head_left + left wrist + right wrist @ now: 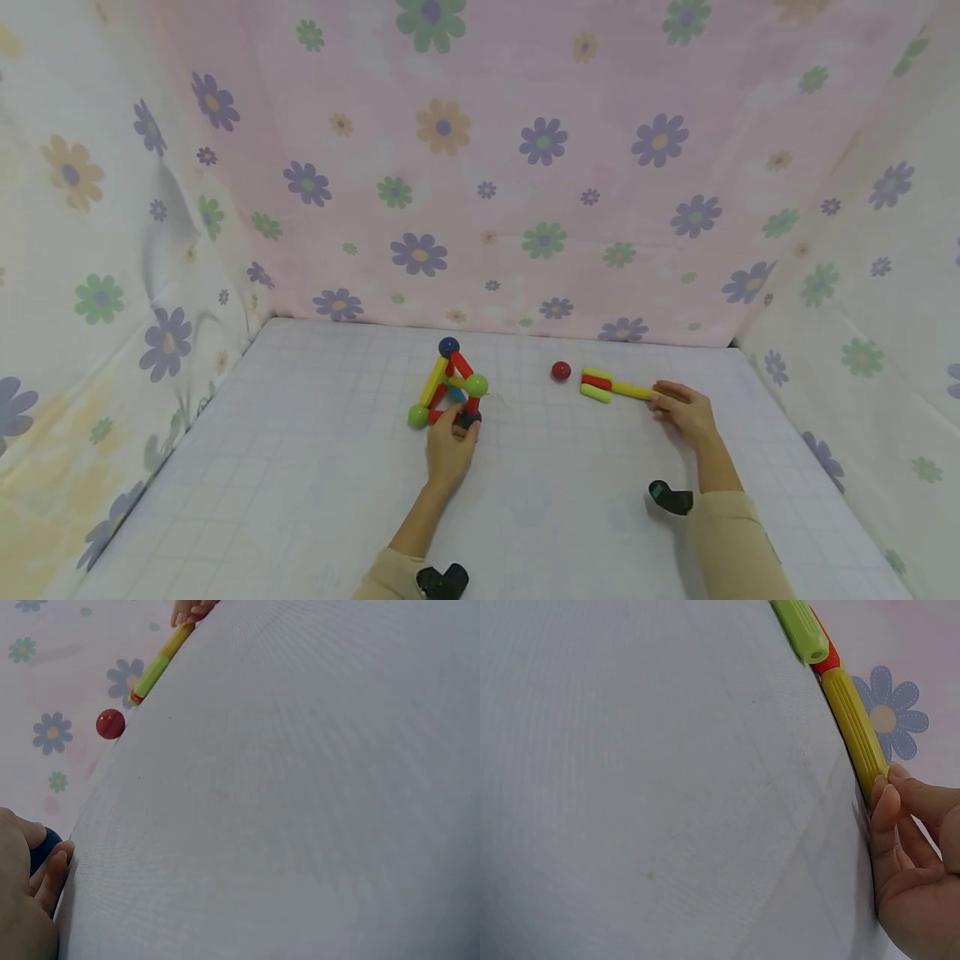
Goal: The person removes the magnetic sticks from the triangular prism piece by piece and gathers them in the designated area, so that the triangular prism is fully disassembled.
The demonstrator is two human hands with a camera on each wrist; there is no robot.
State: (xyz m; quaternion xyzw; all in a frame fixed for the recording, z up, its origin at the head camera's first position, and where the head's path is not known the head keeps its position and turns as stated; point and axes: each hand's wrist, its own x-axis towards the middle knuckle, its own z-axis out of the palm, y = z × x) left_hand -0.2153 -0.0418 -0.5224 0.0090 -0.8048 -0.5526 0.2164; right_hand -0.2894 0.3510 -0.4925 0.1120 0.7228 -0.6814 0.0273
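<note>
My left hand [450, 454] pinches a dark blue ball [45, 851] at the near right corner of a magnetic rod-and-ball frame. Green balls [477, 385] and another dark blue ball [448, 347] join its red and yellow rods [432, 382]. A light blue piece [455, 394] shows inside the frame, partly hidden. Over on the right, my right hand [684, 410] pinches the end of a long yellow rod [855, 724] lying on the table. The rod's other end meets a short red rod [596, 382], which lies between two light green rods [802, 630].
A loose red ball [560, 371] lies between the frame and the rods. White gridded cloth covers the table [300, 500]. Flowered cloth walls [480, 208] stand behind and at both sides. Black devices [670, 497] are at both wrists.
</note>
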